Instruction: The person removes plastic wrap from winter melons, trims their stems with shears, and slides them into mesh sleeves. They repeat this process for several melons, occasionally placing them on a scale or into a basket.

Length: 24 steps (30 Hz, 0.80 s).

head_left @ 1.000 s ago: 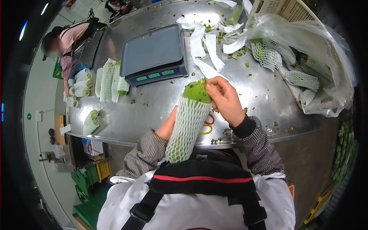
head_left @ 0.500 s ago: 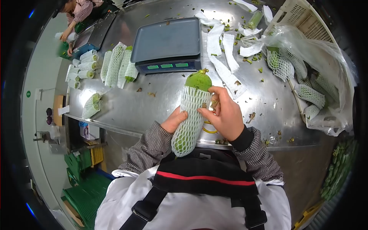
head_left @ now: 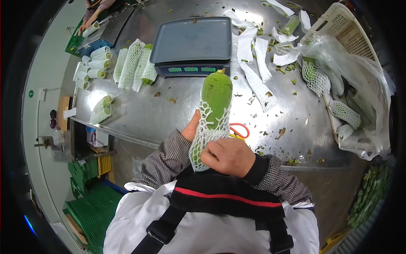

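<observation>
A long green gourd (head_left: pixel 217 91) with a stubby stem stands upright before me, stem end up. The white foam net sleeve (head_left: pixel 203 137) covers its lower half, and the net's upper edge is ragged and stretched open. My left hand (head_left: pixel 192 127) holds the gourd from the left; its thumb shows and its other fingers are behind. My right hand (head_left: pixel 228 156) is closed on the net near the lower end, fingers curled. Just behind the gourd lie red-and-yellow-handled scissors (head_left: pixel 239 131), partly hidden.
A scale (head_left: pixel 191 42) stands on the steel table (head_left: pixel 169 112). Netted gourds (head_left: pixel 132 63) lie left of it. White strips (head_left: pixel 258 86) and green scraps are scattered to the right. A plastic-lined crate (head_left: pixel 338 25) holds more netted gourds. Another person's hands (head_left: pixel 86 21) work at far left.
The net sleeve has slid down and torn, baring the gourd's upper half. My right hand has moved from the gourd's upper side down to its lower end. The scissors show more.
</observation>
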Motion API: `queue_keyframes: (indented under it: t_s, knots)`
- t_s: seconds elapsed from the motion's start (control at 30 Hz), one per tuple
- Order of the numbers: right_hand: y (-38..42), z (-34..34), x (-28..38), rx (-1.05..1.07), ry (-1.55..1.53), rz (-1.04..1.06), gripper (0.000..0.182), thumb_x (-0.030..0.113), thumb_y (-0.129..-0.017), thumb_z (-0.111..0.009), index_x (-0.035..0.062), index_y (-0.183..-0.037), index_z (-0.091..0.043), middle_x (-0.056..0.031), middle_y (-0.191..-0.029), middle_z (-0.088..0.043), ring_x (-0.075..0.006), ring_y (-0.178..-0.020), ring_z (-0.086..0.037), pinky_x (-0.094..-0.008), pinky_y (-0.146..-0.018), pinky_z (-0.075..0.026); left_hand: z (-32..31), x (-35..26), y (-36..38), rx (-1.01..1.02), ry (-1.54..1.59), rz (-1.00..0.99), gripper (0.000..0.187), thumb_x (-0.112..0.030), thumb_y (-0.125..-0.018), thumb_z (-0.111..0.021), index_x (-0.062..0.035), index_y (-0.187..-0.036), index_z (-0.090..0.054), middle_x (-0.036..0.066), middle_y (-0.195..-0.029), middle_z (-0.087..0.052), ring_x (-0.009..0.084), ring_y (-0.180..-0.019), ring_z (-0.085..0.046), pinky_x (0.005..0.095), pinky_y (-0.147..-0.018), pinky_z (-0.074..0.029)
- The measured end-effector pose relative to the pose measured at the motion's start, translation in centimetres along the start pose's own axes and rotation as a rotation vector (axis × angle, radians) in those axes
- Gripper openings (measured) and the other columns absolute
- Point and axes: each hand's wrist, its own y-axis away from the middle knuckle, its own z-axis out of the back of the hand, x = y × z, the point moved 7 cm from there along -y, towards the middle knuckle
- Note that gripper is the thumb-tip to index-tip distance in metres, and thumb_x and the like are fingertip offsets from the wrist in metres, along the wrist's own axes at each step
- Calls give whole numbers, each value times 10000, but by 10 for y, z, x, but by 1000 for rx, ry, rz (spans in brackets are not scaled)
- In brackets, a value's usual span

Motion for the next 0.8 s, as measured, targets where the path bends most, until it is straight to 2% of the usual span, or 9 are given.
queue_keyframes:
  t_s: [0.07, 0.17, 0.23, 0.27, 0.53, 0.6, 0.7, 0.77, 0.8]
  knots:
    - [-1, -3, 3, 27, -46, 17, 101, 125, -689, -590, 129, -762, -520, 3, -680, -397, -120, -567, -490, -271, -450, -409, 3, -1, -3, 77, 180, -19, 714, -591, -873, -412, -117, -1397, -306, 138, -1355, -429, 296, -1182, -481, 460, -994, -413]
    - [-3, -3, 5, -1, -81, 23, 109, 114, -683, -593, 126, -762, -519, 1, -676, -412, -119, -584, -508, -271, -462, -420, 9, -5, -8, -99, 242, -31, 750, -610, -867, -403, -72, -1379, -303, 215, -1237, -495, 331, -1022, -566, 458, -876, -481]
    - [-3, -1, 6, 2, -96, 30, 115, 106, -678, -595, 122, -763, -521, -1, -679, -422, -122, -585, -514, -271, -462, -423, -33, -2, -4, 422, 92, 82, 886, -733, -814, -325, -28, -1351, -336, 225, -1032, -568, 289, -887, -584, 393, -764, -509]
    - [-3, 0, 6, 6, -109, 36, 120, 98, -672, -598, 118, -764, -522, -3, -683, -432, -125, -587, -520, -270, -462, -425, -31, -2, -2, 289, 107, 69, 977, -782, -769, -324, 22, -1325, -325, 242, -861, -558, 294, -720, -569, 390, -611, -505]
    - [1, 32, -42, -125, -234, -200, 96, 93, -735, -633, 71, -776, -549, -38, -682, -488, -193, -559, -526, -311, -464, -414, -28, -10, 3, 411, 79, 43, 963, -766, -788, -290, 48, -1302, -308, 276, -714, -534, 319, -555, -595, 381, -481, -519]
    - [1, 39, -64, -163, -304, -324, 101, 94, -755, -653, 53, -775, -563, -63, -674, -507, -223, -535, -528, -324, -456, -401, -27, -8, 4, 448, 58, 44, 973, -771, -783, -288, 48, -1307, -308, 278, -715, -535, 319, -559, -598, 380, -477, -518]
    - [3, 45, -96, -46, 221, -581, 141, 97, -756, -657, 19, -838, -571, -108, -795, -547, -268, -759, -547, -374, -647, -423, -40, -5, 8, 535, 40, 68, 948, -750, -788, -324, 41, -1310, -332, 268, -761, -549, 311, -640, -620, 372, -549, -532]
    - [6, 48, -105, -49, 269, -599, 217, 107, -767, -649, 13, -951, -580, -117, -838, -551, -287, -826, -543, -383, -700, -424, -32, -1, 11, 167, 67, 109, 883, -693, -799, -400, 23, -1312, -350, 241, -839, -576, 297, -714, -626, 403, -654, -531]
    - [7, 49, -109, -50, 270, -599, 217, 107, -767, -649, 13, -951, -580, -117, -838, -551, -287, -826, -543, -383, -700, -424, -32, -2, 3, 316, 4, 163, 903, -580, -744, -608, -9, -1355, -268, 228, -959, -538, 327, -839, -604, 416, -699, -519]
